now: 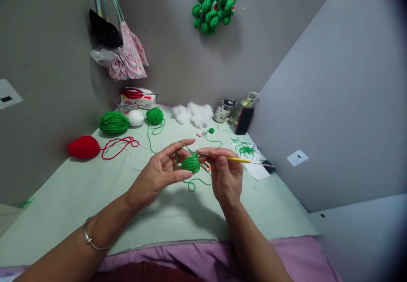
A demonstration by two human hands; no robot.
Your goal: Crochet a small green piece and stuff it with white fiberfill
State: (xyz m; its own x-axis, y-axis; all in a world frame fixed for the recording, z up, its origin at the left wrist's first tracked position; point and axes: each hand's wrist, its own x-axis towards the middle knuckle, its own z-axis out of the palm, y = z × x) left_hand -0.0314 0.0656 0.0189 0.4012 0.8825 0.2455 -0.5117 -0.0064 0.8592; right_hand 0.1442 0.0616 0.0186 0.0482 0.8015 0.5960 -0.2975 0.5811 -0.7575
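A small rounded piece of green crochet (pixel 190 163) is held between the thumb and fingers of my left hand (pixel 159 166). Green yarn runs over the raised index finger of that hand and down around its other fingers. My right hand (pixel 227 174) grips a crochet hook (pixel 233 159) with a yellow handle, much like a pencil. The hook's metal tip meets the upper edge of the crochet piece. Below the hands, a loose loop of green yarn (pixel 191 186) lies on the table. Orange-handled scissors (pixel 207 167) show partly behind my right hand.
Green yarn balls (pixel 114 123), a white ball (pixel 135 118) and red yarn (pixel 84 147) lie at the left. White stuffing (pixel 194 114) sits at the back. A tin (pixel 223 111), bottle (pixel 249 100) and phone (pixel 244 121) stand right, near yarn scraps (pixel 246 149). Grey partitions enclose the table.
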